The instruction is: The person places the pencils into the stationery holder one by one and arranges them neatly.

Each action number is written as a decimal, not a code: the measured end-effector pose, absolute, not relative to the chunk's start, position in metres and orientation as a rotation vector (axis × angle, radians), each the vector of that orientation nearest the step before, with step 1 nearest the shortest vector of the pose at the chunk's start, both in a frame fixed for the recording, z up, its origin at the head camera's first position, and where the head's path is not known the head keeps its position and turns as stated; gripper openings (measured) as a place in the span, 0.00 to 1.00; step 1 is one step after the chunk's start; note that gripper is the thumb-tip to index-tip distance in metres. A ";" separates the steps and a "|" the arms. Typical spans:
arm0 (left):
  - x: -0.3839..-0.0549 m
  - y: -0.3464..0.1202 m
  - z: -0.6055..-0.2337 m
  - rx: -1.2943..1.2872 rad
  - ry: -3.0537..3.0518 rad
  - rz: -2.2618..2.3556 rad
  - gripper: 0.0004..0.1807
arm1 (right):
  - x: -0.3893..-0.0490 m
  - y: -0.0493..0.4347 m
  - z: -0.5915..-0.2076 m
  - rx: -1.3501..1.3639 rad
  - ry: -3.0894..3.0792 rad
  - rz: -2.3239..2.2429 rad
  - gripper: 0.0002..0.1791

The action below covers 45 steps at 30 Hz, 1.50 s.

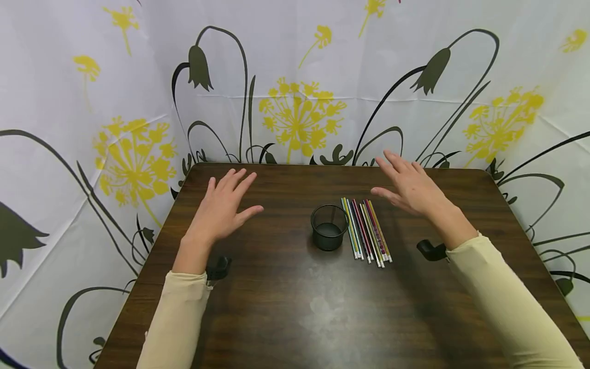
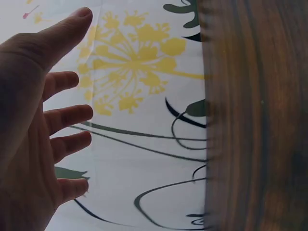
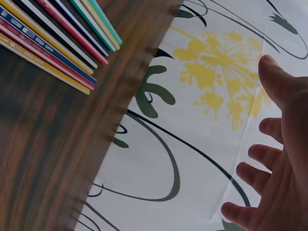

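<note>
Over the left part of the table my left hand (image 1: 218, 210) hovers with fingers spread and nothing in it. The left wrist view shows its thumb (image 2: 67, 36) apart from the fingers. My right hand (image 1: 412, 187) is raised over the table's right side, also spread and holding nothing. Nearest to it lie several colored pencils (image 1: 366, 230), side by side with their eraser ends toward me. Their other ends (image 3: 72, 43) show in the right wrist view, fanned on the wood. Just left of the pencils stands a round black mesh cup (image 1: 329, 233), upright.
The dark wooden table (image 1: 276, 307) ends at a back edge against a white curtain (image 1: 295, 46) printed with yellow and grey flowers. A black wrist mount (image 1: 218, 268) sits at the left cuff, another mount (image 1: 432, 250) at the right cuff.
</note>
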<state>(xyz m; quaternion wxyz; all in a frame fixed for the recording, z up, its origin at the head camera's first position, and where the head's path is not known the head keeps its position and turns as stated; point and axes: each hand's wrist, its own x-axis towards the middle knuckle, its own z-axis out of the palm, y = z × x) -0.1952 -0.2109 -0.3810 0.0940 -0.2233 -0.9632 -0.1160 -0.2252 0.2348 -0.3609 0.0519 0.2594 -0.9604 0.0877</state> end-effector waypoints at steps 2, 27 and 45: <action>-0.195 -0.209 -0.385 -0.677 -2.851 -0.375 0.44 | -0.225 0.234 -0.363 0.791 -2.917 0.263 0.43; -0.196 -0.128 -0.479 -0.929 -2.678 -1.386 0.35 | -0.215 0.235 -0.453 0.337 -3.174 0.620 0.15; -0.190 -0.089 -0.494 -0.908 -2.673 -1.627 0.42 | -0.219 0.239 -0.491 0.114 -3.174 0.731 0.17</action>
